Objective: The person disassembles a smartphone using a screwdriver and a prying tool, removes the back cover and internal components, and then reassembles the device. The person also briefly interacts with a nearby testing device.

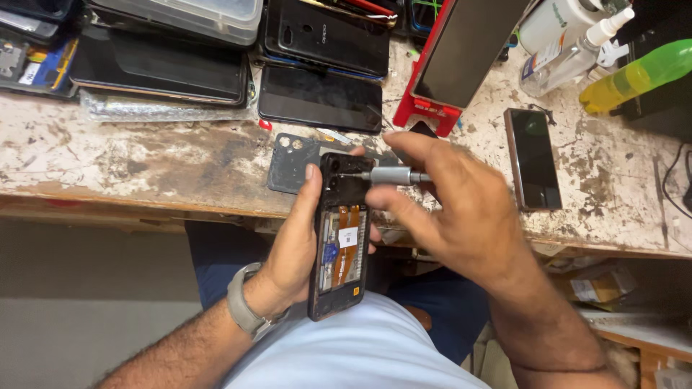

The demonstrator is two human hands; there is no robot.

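While left hand (292, 248) clasps opened phone (340, 234) upright beyond bench edge (144, 202), right hand (450, 209) pinches screwdriver (393, 176), tip at phone's top, detached back cover (292, 163) just behind, dark phone (533, 158) well apart rightward.

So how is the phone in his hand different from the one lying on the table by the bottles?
The opened phone has its back off, so orange strips and parts show; the dark phone on the workbench is closed and shiny. The opened one is held upright by the left hand while the right hand puts a screwdriver to it; the dark one lies flat, untouched. Both are slim rectangles.
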